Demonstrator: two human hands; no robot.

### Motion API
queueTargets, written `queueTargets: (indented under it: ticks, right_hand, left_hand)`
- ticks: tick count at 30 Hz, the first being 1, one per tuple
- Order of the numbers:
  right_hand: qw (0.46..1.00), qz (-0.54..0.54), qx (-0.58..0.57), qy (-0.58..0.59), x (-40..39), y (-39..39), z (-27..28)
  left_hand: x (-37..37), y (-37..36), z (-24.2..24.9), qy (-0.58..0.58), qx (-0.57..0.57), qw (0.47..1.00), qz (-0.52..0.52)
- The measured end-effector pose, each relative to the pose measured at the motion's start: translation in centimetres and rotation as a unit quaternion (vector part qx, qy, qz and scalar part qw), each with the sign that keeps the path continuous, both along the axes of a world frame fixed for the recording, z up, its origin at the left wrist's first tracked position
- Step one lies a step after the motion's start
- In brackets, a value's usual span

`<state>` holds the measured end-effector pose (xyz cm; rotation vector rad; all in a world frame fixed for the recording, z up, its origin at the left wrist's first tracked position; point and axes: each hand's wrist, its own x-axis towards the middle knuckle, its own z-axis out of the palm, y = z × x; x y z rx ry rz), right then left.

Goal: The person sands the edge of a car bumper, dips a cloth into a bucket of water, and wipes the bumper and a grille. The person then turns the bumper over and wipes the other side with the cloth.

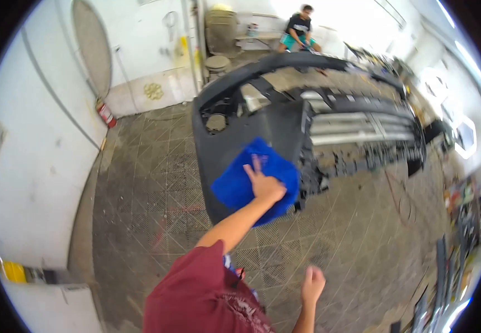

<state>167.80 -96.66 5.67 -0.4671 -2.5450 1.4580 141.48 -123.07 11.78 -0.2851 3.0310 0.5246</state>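
A bright blue cloth (231, 186) is spread over the smooth corner of a dark grey car bumper cover (218, 152). My left hand (266, 186) presses on top of the cloth, with at least two fingers stretched out and spread; the rest are hard to make out. Below and to the right, my right hand (312, 282) hangs above the floor, apart from the bumper. Its fingers are curled into a loose fist, and nothing shows in it. What holds up the bumper is hidden.
A person (299, 28) sits by the back wall, beyond the bumper. Stacked chairs (221, 30) and a stool (217, 64) stand at the back. A fire extinguisher (105, 113) is at the left wall. Long trim parts (441, 272) lean at the right. The floor (135, 222) is tiled.
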Motion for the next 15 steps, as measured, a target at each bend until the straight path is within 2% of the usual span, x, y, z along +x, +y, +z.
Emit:
queueTargets:
  ticks: [1,2,3,4,6,7,9,10,12,14,15]
  right_hand:
    - [0.998,0.01,0.056,0.007,1.6,1.2,-0.8]
    - [0.999,-0.029,0.022,-0.036,3.8,2.3,-2.8]
    - [0.996,-0.031,0.069,-0.051,6.2,3.3,-4.9]
    - [0.991,-0.036,0.114,-0.066,8.5,4.1,-6.5]
    - [0.958,-0.028,0.143,-0.246,12.1,4.3,-7.6]
    - [0.955,-0.021,0.154,-0.252,11.5,2.4,-8.1]
    - [0.98,-0.07,0.001,-0.188,9.2,-2.3,-6.7]
    - [0.978,-0.068,0.015,-0.197,7.2,-3.5,-6.0]
    - [0.986,-0.023,0.117,-0.12,1.1,-6.2,-4.7]
    - [0.984,0.022,0.172,-0.042,-7.2,-11.0,0.5]
    - [0.98,0.031,0.193,0.024,-11.6,-13.1,2.0]
  left_hand:
    - [-3.2,1.2,-2.4,0.198,-0.01,0.98,0.012]
    - [-4.8,0.8,3.2,0.108,0.02,0.994,-0.029]
    - [-7.9,0.7,3.6,0.208,0.002,0.977,-0.051]
    - [-11.0,0.3,5.8,0.111,0.008,0.99,-0.089]
    - [-17.0,-1.2,6.8,0.171,0.075,0.98,-0.067]
    - [-18.9,-1.9,6.3,0.25,0.101,0.962,-0.041]
    - [-19.7,-2.8,3.1,0.415,0.13,0.9,-0.007]
    - [-16.2,-5.5,4.8,0.211,0.095,0.97,-0.08]
    - [-13.0,-7.5,-1.2,0.297,0.152,0.942,-0.035]
    - [-7.2,-13.2,-1.6,0.093,0.13,0.986,-0.046]
    - [-5.5,-14.4,-5.1,0.176,0.161,0.971,0.016]
